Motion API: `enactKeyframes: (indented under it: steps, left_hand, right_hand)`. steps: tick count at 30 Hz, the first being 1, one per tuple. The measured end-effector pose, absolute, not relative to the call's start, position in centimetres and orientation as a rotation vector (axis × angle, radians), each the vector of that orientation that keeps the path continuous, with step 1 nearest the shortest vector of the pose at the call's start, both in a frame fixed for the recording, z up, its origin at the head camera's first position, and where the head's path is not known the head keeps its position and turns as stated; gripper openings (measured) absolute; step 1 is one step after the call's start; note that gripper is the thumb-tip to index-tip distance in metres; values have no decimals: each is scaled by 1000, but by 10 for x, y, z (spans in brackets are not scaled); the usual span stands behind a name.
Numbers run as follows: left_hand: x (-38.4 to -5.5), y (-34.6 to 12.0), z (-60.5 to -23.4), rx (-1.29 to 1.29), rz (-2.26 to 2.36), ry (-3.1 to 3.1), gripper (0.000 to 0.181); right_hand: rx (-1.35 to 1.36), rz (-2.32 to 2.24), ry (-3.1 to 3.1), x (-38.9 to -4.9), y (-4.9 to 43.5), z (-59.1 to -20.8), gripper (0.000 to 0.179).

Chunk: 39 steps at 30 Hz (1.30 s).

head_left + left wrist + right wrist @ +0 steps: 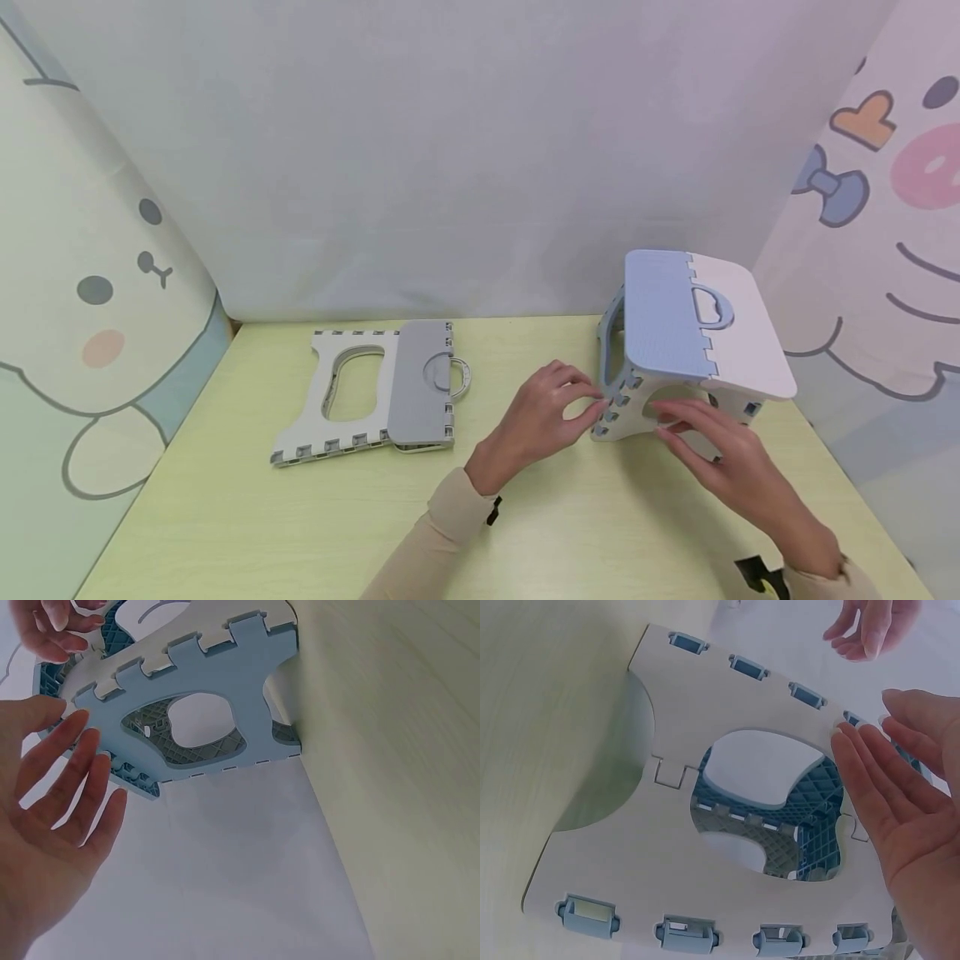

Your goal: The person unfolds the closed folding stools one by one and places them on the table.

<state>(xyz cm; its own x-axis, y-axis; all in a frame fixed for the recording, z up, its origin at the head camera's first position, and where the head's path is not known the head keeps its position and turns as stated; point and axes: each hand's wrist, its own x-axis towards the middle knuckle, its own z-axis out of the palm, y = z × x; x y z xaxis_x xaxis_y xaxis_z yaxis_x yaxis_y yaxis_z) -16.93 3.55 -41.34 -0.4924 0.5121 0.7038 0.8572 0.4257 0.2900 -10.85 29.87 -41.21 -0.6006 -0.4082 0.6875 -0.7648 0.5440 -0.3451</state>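
At the left of the worktop (225, 517), a folded grey-and-white stool (423, 392) is laid flat. Further right, the left hand (538, 418) is held with fingers relaxed and parted, just beside the left front edge of an unfolded blue-and-white stool (667, 317), which is stood upright. Before its white front panel (697, 705) the right hand (729, 465) is held, fingers extended; whether contact is made cannot be told
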Motion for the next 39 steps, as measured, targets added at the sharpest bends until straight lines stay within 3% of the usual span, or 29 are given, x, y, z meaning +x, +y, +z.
enactKeyframes:
  steps: [5, 11, 39]
  left_hand:
    - [-168, 32, -415, -1151, -895, -2184, 6]
    - [-167, 28, -417, -1137, -900, -2228, 7]
    - [-164, 10, -429, -1088, -826, -2326, 6]
  right_hand:
    - [963, 915, -2268, -108, 297, -414, 30]
    - [922, 932, -2366, -106, 293, -416, 51]
    - [936, 965, -2353, -110, 269, -427, 55]
